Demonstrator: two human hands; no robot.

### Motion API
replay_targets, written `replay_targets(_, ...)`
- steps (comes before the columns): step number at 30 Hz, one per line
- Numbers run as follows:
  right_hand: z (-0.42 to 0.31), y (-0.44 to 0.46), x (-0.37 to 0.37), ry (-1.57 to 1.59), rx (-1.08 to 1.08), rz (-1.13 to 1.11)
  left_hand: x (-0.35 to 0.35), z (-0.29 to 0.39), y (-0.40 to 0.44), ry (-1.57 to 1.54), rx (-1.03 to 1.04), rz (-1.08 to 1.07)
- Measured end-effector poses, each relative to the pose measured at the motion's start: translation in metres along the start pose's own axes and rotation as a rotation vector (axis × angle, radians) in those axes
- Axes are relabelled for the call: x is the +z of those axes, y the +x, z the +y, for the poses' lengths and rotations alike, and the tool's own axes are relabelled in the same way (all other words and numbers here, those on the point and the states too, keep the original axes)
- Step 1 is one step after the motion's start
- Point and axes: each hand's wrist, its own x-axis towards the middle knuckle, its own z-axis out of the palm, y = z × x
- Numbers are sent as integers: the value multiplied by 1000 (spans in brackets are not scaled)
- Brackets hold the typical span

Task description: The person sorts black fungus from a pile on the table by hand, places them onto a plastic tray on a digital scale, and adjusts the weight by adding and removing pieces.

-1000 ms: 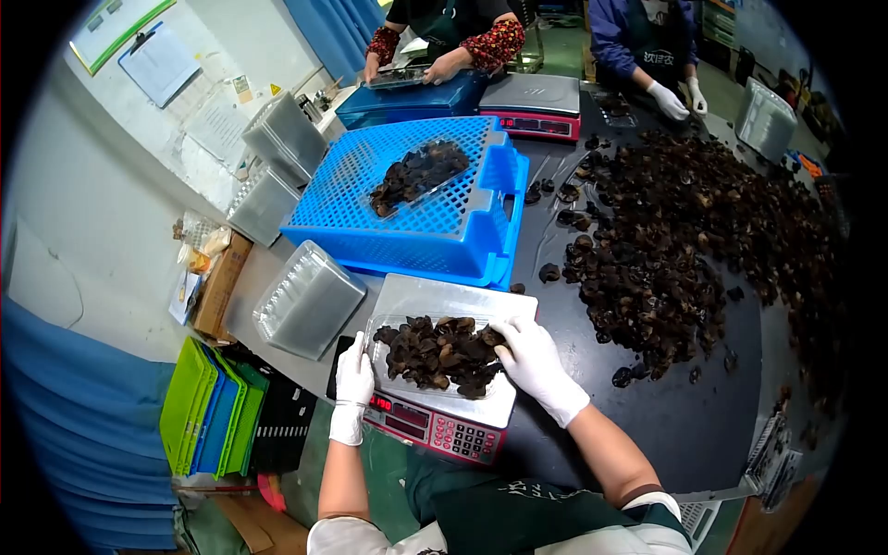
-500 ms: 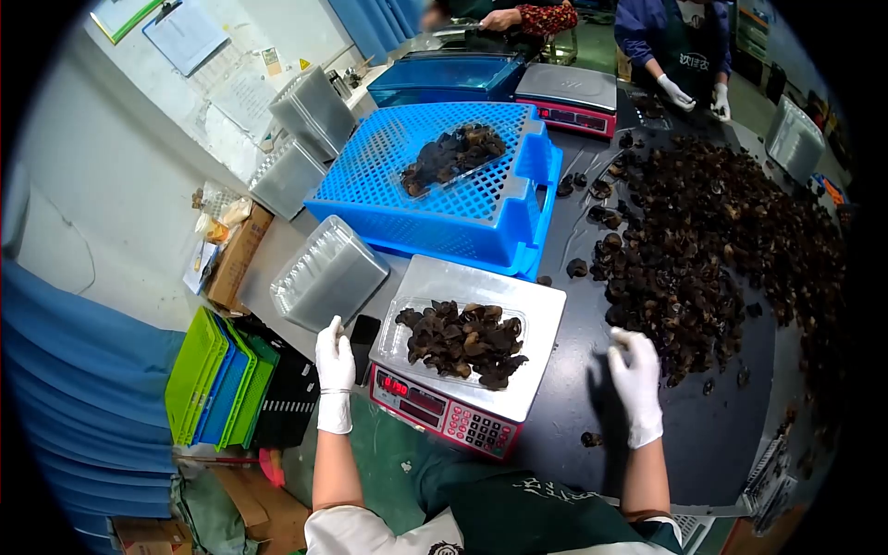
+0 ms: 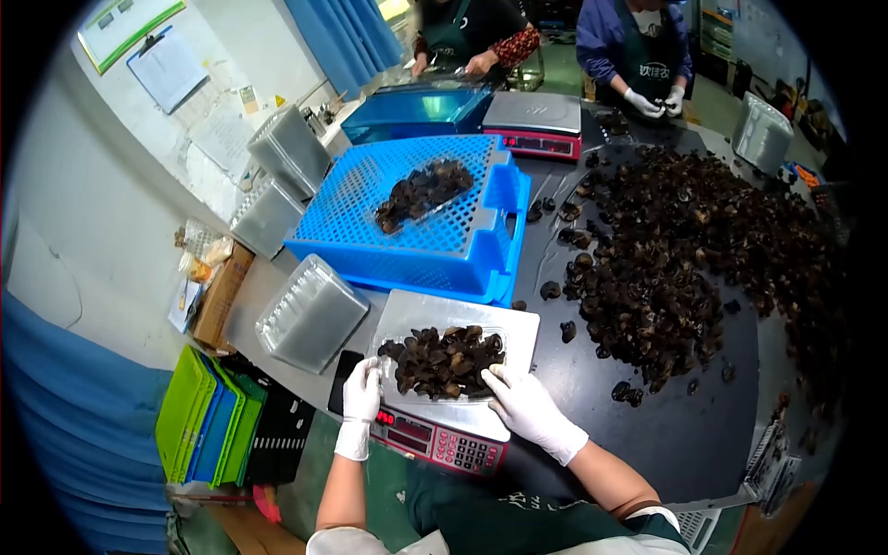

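Note:
A clear plastic tray (image 3: 389,381) filled with dark dried fungus (image 3: 448,362) rests on the metal plate of a red digital scale (image 3: 421,313). My left hand (image 3: 362,392), in a white glove, has its fingers closed at the tray's left edge. My right hand (image 3: 524,404), also gloved, reaches over the tray's right end, with its fingertips at the fungus and rim. Whether those fingers pinch a piece is too small to tell. A red number is lit on the scale's display.
A blue crate (image 3: 398,254) behind the scale carries another filled tray (image 3: 425,194). Stacked clear trays (image 3: 312,314) stand left. A large fungus heap (image 3: 684,250) lies right. Two co-workers (image 3: 645,55) work across the table, near a second scale (image 3: 532,116).
Both hands were apart from the tray half a second ago; now they are back at its two ends. A loose fungus piece near my right hand is gone from the table.

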Motion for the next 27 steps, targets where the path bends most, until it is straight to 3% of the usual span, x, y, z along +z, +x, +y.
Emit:
replay_targets(1,2,3,-3,-13,-4,15,-1,14,1,-256,-262,-74)
replay_targets(2,4,7,-7,18,-17,34,1,17,5,-298,-281,-69)
replay_targets(7,23,54,-41,17,-87,230,12,42,40,-418,-235,-38)
replay_targets(15,90,147,-67,-81,-214,341,62,50,138,-644,-210,54)
replay_targets(20,155,178,-43,-139,-109,364,83,41,176,-675,-232,44)
replay_targets(22,145,177,-52,-151,-29,360,82,52,185,-767,-398,79)
replay_targets(24,144,172,-54,-138,89,347,81,46,202,-772,-403,88)
replay_targets(27,151,148,-48,-31,101,316,85,31,229,-757,-425,133)
